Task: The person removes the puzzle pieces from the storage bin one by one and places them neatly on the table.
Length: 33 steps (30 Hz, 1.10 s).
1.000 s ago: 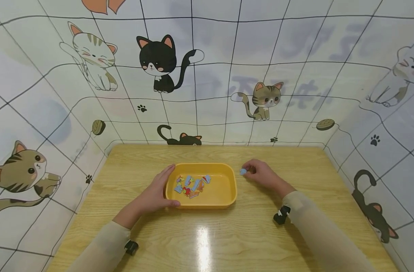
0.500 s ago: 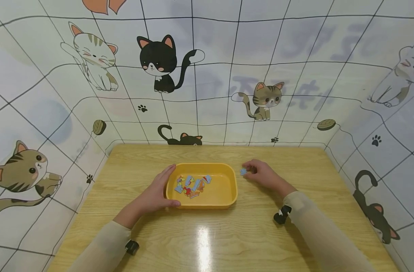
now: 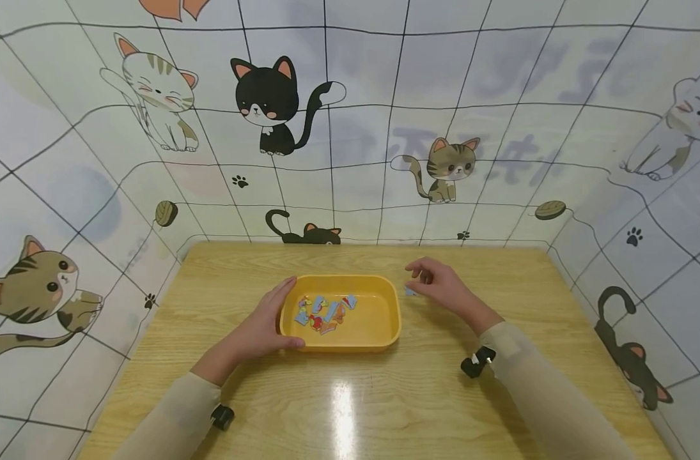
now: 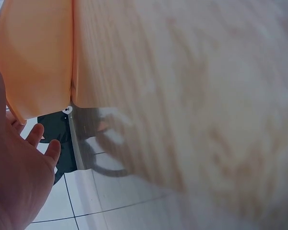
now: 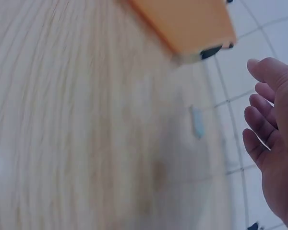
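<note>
Blue piece point(image 3: 410, 291): small, flat, lying on the tabletop just to the right of the tray; partly covered by a hand in the head view, clear of the fingertips in the right wrist view. Surface too blurred to read.

Right hand point(image 3: 446, 292): poised over the blue piece, fingers loosely bent, with a gap between thumb and fingertips; holding nothing.

Tray point(image 3: 375, 319): yellow, shallow, rectangular with rounded corners, resting level on the tabletop; tinted orange in both wrist views.

Loose pieces point(image 3: 331, 312): flat, irregular, in blue, red, orange and yellow; gathered in the left half of the tray, some touching or overlapping, too close together to count with certainty.

Left hand point(image 3: 260, 329): spread round the left end of the tray, thumb at the near corner, fingers at the far corner; gripping the tray in a wide span.

Sleeves point(image 3: 168, 418): beige, one on each forearm, each with a small black device point(image 3: 222, 418) at the wrist.

Tabletop point(image 3: 430, 409): light wood grain, with a bright reflection near the front edge of view.

Wall covering point(image 3: 361, 76): white, dark grid lines, printed with cartoon cats point(image 3: 267, 96), paw prints point(image 3: 240, 182) and yarn balls point(image 3: 166, 213).
</note>
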### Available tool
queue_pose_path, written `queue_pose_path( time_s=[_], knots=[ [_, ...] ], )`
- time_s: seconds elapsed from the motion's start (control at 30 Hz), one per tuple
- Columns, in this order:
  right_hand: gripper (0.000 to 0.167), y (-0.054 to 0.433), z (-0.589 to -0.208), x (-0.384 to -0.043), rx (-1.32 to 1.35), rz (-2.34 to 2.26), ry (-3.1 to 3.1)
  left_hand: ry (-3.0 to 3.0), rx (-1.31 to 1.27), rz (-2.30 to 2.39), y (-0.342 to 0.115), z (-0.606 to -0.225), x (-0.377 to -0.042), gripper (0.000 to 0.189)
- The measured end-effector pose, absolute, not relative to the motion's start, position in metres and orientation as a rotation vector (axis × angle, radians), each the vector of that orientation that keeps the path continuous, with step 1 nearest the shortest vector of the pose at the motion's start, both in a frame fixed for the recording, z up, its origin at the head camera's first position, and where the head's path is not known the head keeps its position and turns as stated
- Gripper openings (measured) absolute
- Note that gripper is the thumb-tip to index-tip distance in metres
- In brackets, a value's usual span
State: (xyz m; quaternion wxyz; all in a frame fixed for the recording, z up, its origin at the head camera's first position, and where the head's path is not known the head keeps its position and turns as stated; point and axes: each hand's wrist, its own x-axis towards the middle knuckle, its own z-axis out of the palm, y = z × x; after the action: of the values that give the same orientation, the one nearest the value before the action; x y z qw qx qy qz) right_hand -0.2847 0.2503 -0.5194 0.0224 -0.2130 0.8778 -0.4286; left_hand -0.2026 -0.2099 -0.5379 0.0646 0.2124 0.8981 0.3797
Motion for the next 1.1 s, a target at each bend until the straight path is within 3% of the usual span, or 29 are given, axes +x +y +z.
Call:
queue_pose_path(
  time_s=[0.2,0.43,0.87,1.1],
  knots=[
    [0.028,0.229,-0.501,-0.277,-0.818,-1.338,2.753,2.713,0.648,1.148,-0.211,-0.54,-0.204,0.14],
    [0.032,0.207,-0.489,-0.271,-1.025,-1.256,2.758,2.725,0.645,1.14,-0.211,-0.539,-0.205,0.139],
    [0.037,0.163,-0.482,-0.253,-0.961,-1.007,2.741,2.712,0.635,1.156,-0.212,-0.539,-0.205,0.14],
    [0.049,0.143,-0.483,-0.246,-0.905,-0.951,2.69,2.706,0.643,1.161,-0.212,-0.539,-0.204,0.14]
  ],
)
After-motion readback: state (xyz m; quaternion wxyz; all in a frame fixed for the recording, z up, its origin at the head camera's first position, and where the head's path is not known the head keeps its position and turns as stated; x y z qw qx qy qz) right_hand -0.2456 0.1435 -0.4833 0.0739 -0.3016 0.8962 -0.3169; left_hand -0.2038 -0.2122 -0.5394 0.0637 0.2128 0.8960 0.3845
